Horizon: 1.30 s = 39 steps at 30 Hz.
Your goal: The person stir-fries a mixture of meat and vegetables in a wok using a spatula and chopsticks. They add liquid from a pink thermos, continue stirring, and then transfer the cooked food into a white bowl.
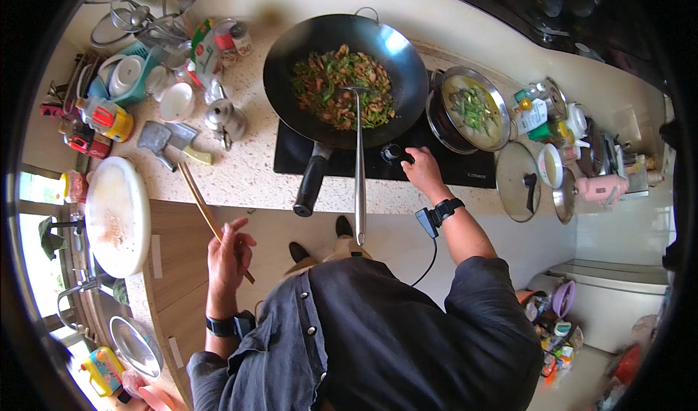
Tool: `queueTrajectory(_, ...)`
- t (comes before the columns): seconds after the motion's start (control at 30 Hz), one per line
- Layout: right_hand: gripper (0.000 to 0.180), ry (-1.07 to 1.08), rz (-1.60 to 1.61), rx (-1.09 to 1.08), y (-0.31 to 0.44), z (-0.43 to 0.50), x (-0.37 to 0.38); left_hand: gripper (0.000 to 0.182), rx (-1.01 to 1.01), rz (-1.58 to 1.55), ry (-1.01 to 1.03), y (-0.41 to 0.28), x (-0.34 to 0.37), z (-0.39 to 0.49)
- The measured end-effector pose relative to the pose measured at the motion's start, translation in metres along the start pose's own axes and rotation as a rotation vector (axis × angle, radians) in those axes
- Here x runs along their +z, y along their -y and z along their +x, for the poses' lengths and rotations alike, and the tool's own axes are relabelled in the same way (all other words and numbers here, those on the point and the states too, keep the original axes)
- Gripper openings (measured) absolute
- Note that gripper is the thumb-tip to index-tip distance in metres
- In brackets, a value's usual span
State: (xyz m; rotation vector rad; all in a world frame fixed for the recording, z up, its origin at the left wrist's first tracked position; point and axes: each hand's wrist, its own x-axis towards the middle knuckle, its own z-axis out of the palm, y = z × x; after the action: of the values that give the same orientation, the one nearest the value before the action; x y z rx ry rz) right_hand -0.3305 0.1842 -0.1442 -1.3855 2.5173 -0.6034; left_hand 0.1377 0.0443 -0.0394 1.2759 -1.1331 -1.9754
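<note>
A pair of wooden chopsticks (199, 198) rests in my left hand (229, 253), their tips pointing up-left toward the counter edge. At the front of the black cooktop (474, 174), my right hand (424, 172) has thumb and forefinger closed at a dark control knob, largely hidden by the fingers. Just left of it is another knob (390, 152). Behind them sits a wok (403, 84) of sliced meat with green peppers (349, 78). A long-handled metal spatula (360, 176) leans in it, handle over the counter edge. To the right, a metal pot (504, 111) holds soup with greens (471, 106).
A glass lid (515, 182) and a pink thermos (602, 189) lie right of the cooktop. Left on the counter are two cleavers (155, 137), a metal kettle (226, 116) and a white bowl (177, 102). A round cutting board (117, 217) stands near the sink.
</note>
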Motion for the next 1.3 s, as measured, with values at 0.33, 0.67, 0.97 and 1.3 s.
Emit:
queueTrajectory(0.33,0.03,0.162,-0.11,-0.064,0.023,0.039,0.017,0.048,0.037,-0.122,-0.214,0.016,-0.011,-0.033)
queueTrajectory(0.67,0.027,0.166,-0.109,-0.072,0.025,0.036,0.008,0.046,0.008,-0.176,-0.239,0.027,0.003,-0.037)
queueTrajectory(0.97,0.033,0.006,0.064,-0.063,0.022,-0.039,-0.007,0.046,-0.109,-0.228,-0.221,0.025,-0.001,-0.027)
queueTrajectory(1.3,0.037,0.609,0.152,0.051,0.071,-0.164,0.026,0.052,-0.161,-0.519,0.119,0.049,-0.048,0.002)
